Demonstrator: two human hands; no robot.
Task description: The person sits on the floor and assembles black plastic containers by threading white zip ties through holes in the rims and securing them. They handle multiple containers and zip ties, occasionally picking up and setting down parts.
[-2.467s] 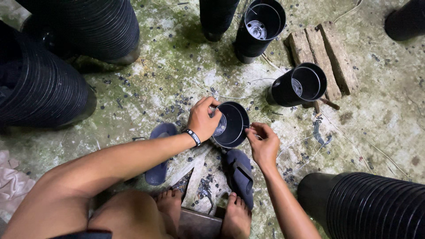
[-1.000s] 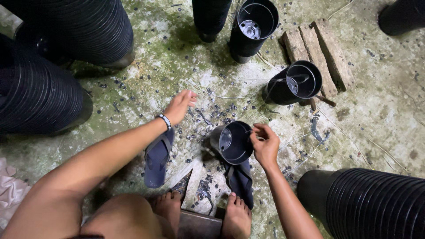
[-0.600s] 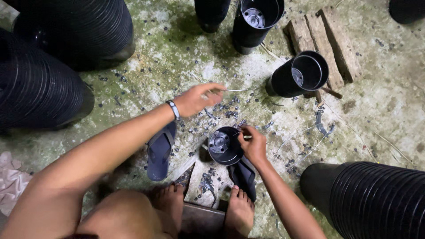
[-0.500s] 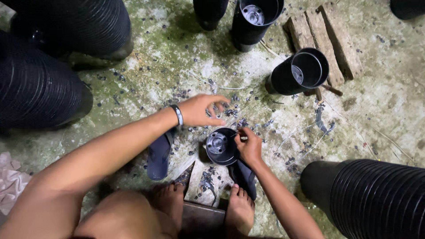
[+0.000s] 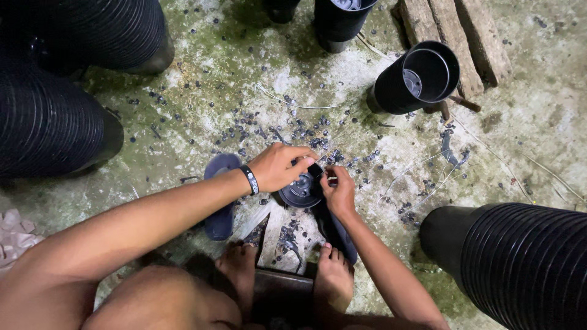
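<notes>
My left hand [image 5: 280, 167] grips the rim of a small black plastic pot [image 5: 301, 190] that lies on the concrete floor in front of my feet, its holed bottom facing up. My right hand [image 5: 338, 189] holds the pot's other side, fingers pinched at its edge around something thin and pale that I cannot make out. A dark band sits on my left wrist. Small black plastic bits [image 5: 306, 131] lie scattered on the floor just beyond the pot.
Long stacks of nested black pots lie at the left [image 5: 49, 122] and the lower right [image 5: 526, 263]. A single black pot [image 5: 416, 76] lies on its side by wooden planks [image 5: 452, 30]. Another pot [image 5: 339, 21] stands at the top. Blue sandals [image 5: 219, 201] sit near my feet.
My left hand reached out over the floor, then came back and took hold of the pot again. The pot has turned so its bottom shows. The camera moved closer.
</notes>
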